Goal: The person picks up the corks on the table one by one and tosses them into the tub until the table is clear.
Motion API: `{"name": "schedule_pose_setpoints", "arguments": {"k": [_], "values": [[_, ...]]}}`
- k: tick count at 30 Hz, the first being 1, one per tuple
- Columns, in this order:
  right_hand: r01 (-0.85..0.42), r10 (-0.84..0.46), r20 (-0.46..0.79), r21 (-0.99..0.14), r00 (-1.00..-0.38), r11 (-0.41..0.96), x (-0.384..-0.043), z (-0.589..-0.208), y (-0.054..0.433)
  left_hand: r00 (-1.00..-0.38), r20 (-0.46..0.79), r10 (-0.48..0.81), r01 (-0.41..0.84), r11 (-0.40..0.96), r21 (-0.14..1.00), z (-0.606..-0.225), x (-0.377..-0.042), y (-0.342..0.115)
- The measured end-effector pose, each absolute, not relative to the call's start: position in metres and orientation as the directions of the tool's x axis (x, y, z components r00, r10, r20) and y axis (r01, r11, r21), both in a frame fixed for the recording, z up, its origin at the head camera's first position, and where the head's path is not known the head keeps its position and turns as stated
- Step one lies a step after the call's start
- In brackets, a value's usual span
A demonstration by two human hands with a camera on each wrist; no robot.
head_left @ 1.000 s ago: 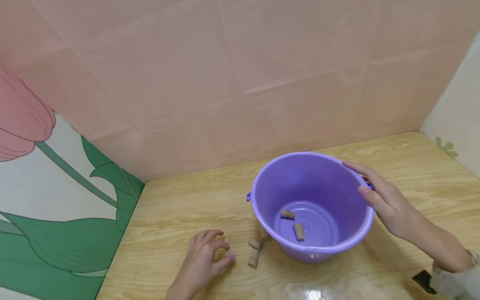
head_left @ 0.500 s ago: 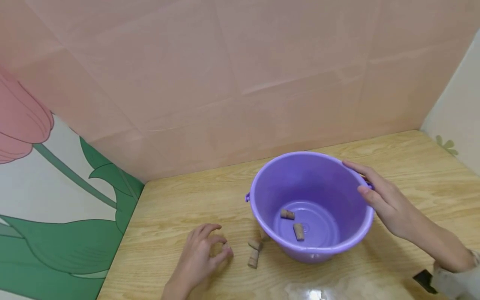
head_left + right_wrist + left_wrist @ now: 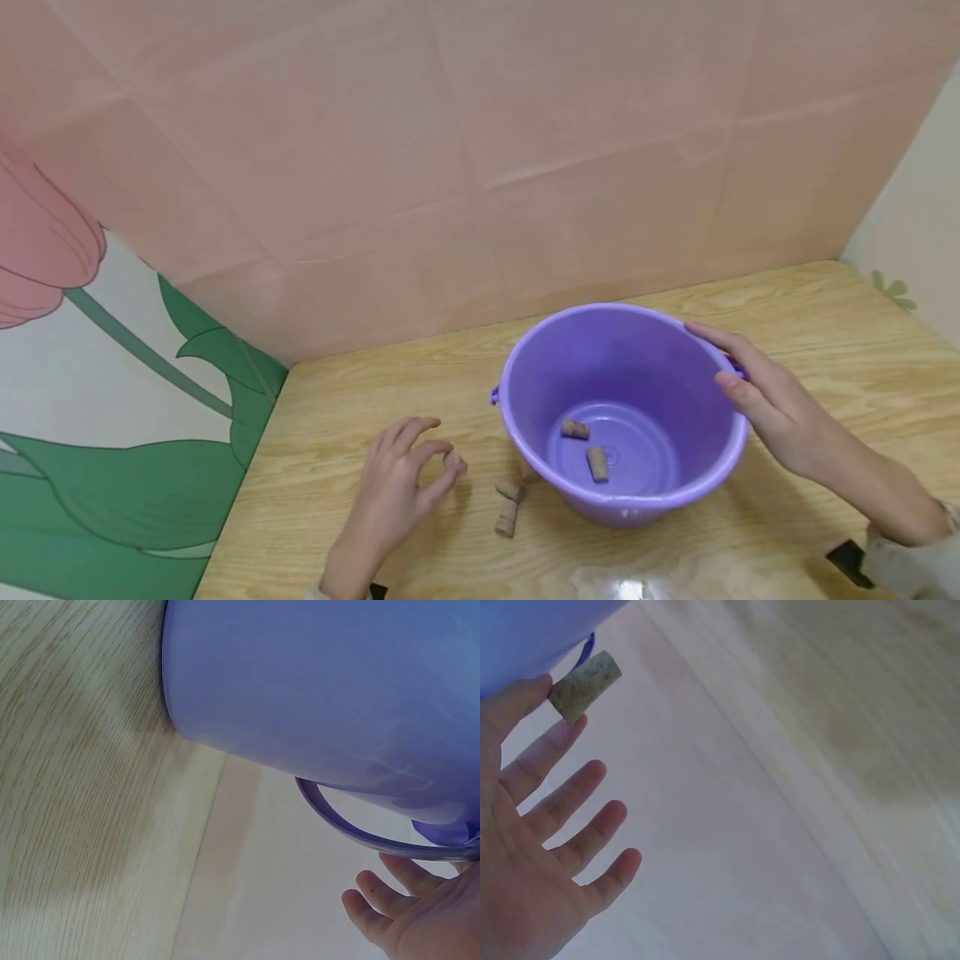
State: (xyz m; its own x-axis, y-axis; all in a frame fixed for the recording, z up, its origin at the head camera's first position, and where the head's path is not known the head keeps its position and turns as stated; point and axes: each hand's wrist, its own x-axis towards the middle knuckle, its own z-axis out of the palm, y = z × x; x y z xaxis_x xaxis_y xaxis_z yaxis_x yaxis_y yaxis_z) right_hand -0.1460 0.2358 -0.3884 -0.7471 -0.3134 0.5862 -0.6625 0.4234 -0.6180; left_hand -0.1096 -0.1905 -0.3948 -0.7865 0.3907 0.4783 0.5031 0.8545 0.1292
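My left hand [image 3: 393,475] pinches a cork [image 3: 585,685] between thumb and index fingertip, a little above the table, left of the bucket. Its other fingers fan out loosely. A purple bucket [image 3: 622,354] stands upright, with one cork [image 3: 575,428] and another cork [image 3: 597,464] lying on its floor. My right hand [image 3: 776,417] rests on the bucket's right rim, thumb and index finger laid on the edge. In the right wrist view its other fingers extend loosely beside the purple handle [image 3: 360,836]. Between left hand and bucket lie a cork [image 3: 506,518] and a cork [image 3: 510,488].
Another cork [image 3: 528,469] sits partly hidden behind the bucket's left side. The wood-grain table [image 3: 360,400] meets a pink-beige covered wall [image 3: 465,167] at the back. A panel with a printed tulip [image 3: 135,492] borders the left, a pale wall [image 3: 922,208] the right.
My left hand has lifted the cork off the table, moving slightly up and away from me. My right hand and the bucket have stayed in place.
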Motion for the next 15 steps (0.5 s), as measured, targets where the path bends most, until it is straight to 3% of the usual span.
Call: {"name": "schedule_pose_setpoints", "arguments": {"k": [8, 15], "values": [[-0.661, -0.311, 0.586, -0.619, -0.748, 0.423, -0.146, -0.388, 0.235, -0.681, 0.605, 0.412, 0.562, 0.824, 0.071, -0.385, -0.118, -0.186], [-0.662, -0.309, 0.588, -0.619, -0.747, 0.423, -0.146, -0.388, 0.235, -0.648, 0.644, 0.407, 0.589, 0.803, 0.086, -0.373, -0.123, -0.179]]}}
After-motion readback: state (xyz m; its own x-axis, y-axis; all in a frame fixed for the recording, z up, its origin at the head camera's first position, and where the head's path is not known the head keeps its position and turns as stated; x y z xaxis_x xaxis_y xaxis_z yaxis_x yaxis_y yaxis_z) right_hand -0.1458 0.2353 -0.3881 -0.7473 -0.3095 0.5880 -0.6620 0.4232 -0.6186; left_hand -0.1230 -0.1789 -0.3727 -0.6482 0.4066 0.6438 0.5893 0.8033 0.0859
